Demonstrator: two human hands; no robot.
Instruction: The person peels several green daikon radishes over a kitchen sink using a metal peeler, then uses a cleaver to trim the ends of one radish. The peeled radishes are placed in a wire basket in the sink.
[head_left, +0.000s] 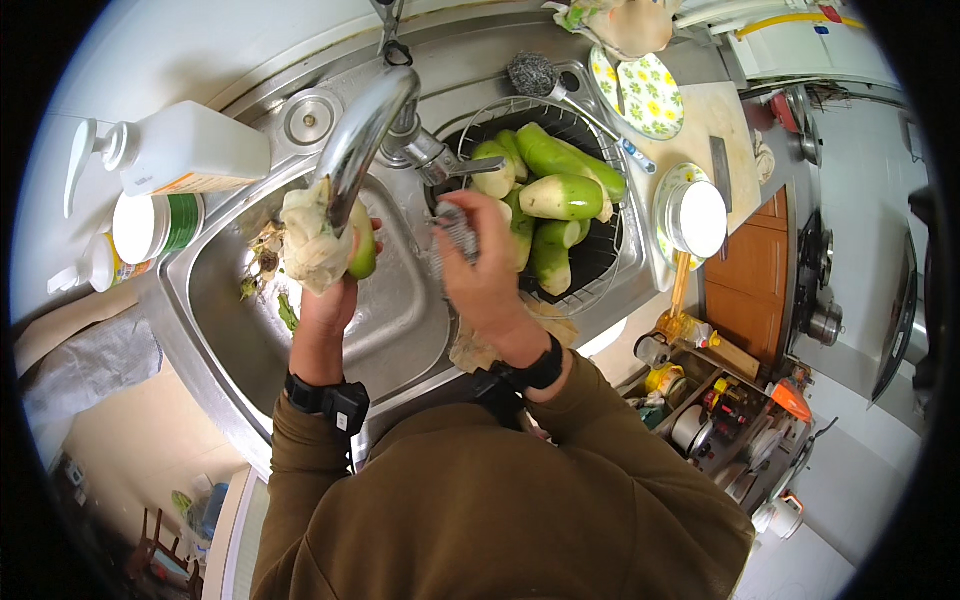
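Observation:
My left hand (328, 306) is shut on a green radish (364, 244) over the stainless steel sink basin (397, 330). The chrome faucet spout (364, 139) and the pale cloth (311, 244) wrapped around its end hide part of that hand and of the radish. In my right hand (487, 266), slightly blurred, is a grey steel wool scrubber (455, 234), held to the right of the radish and apart from it. Beside this hand, a round wire basket (621, 247) holds several green radishes (562, 197). Trimmings and roots (264, 259) lie in the basin.
A white pump bottle (199, 146) stands on the sink's left edge. Behind the basket lies a long-handled wire scrubber (534, 73). A cutting board (720, 112) with a knife (720, 161), a flowered plate (652, 97) and a white container (699, 217) are farther right.

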